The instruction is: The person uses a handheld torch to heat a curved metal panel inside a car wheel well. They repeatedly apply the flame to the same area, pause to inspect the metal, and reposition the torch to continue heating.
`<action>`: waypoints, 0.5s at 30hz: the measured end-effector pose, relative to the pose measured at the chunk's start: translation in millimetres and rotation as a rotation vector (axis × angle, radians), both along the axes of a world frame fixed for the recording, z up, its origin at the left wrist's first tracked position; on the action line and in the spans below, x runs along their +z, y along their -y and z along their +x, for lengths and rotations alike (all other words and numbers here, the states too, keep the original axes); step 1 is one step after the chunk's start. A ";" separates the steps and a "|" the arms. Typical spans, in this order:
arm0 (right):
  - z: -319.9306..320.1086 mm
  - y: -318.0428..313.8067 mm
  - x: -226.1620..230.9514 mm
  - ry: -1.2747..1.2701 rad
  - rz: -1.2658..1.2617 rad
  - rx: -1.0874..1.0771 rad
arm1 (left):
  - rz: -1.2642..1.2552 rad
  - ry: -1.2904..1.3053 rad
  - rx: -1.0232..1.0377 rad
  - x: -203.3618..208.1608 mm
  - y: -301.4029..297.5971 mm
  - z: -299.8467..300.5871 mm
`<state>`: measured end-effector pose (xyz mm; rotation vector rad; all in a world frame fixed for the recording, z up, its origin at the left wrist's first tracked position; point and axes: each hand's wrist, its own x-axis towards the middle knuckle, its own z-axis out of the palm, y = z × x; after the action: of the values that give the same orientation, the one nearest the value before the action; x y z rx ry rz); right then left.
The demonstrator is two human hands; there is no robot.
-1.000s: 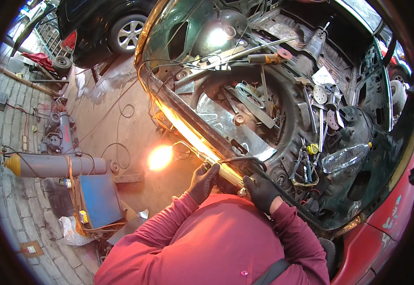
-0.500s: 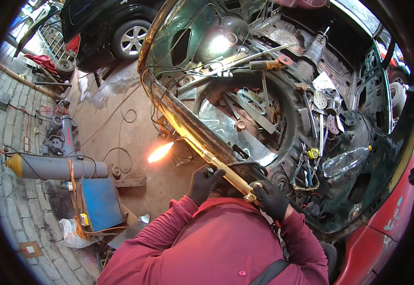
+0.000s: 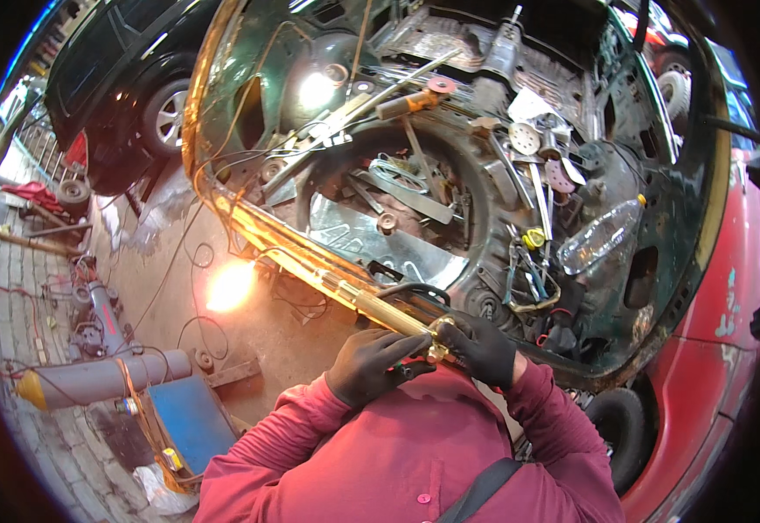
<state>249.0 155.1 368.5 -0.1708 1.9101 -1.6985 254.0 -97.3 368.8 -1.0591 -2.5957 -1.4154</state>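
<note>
gripping the valve end of a lit brass torch [image 3: 388, 312], the right hand [image 3: 482, 346] has its gloved fingers curled nearly closed around the fittings. the left hand [image 3: 369, 364], gloved in black too, is just beside it, fingers close together and pointing toward the same end; a small dark shape shows at its lower edge (i cannot tell what it is, or whether those fingers have hold of anything). the torch slants in front of the person's chest, up and leftward along the near edge of an open car trunk [image 3: 681, 227], its flame [image 3: 231, 286] glaring over the floor [image 3: 157, 272]. in the trunk, a shiny metal sheet [image 3: 423, 261] lies in the round wheel well [image 3: 477, 196], with pliers [image 3: 528, 281] between it and a clear bottle [image 3: 602, 235]. far left, a grey cylinder [image 3: 109, 379] lies near a blue panel [image 3: 192, 423].
</note>
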 end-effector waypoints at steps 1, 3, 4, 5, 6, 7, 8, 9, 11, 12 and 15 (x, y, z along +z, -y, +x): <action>-0.3 -1.5 3.1 0.010 -0.012 -0.006 | -0.009 0.000 0.000 3.5 -4.4 1.0; 1.5 -4.8 4.3 -0.010 0.013 -0.007 | -0.031 -0.003 0.003 11.9 -11.7 2.4; 3.4 -1.8 5.5 -0.016 -0.018 -0.033 | -0.035 -0.015 0.015 14.8 -14.4 3.4; 5.1 -2.0 6.3 -0.023 -0.048 -0.060 | -0.032 -0.007 0.015 14.3 -17.0 4.4; 4.9 -5.2 5.4 -0.053 -0.009 -0.035 | -0.030 -0.002 0.018 14.1 -18.9 5.8; 5.4 -7.5 5.6 -0.048 -0.016 -0.036 | -0.028 0.005 0.022 13.9 -20.8 6.0; 6.1 -8.7 6.0 -0.044 -0.022 -0.037 | -0.028 0.015 0.007 18.0 -22.7 5.4; 6.6 -9.7 6.2 -0.041 -0.029 -0.036 | -0.036 0.013 0.004 17.2 -23.1 6.0; 7.0 -12.1 6.1 -0.017 -0.025 -0.022 | -0.049 0.009 0.001 14.6 -23.2 8.2; 7.3 -13.5 5.8 -0.004 -0.022 -0.016 | -0.056 0.016 -0.004 16.2 -24.0 7.9; 7.5 -16.4 2.2 -0.031 -0.011 -0.007 | -0.052 0.023 -0.005 19.0 -27.5 9.4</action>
<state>256.5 171.6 370.7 -0.1963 1.9269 -1.7205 263.4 -69.7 387.8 -1.0624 -2.6619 -1.3761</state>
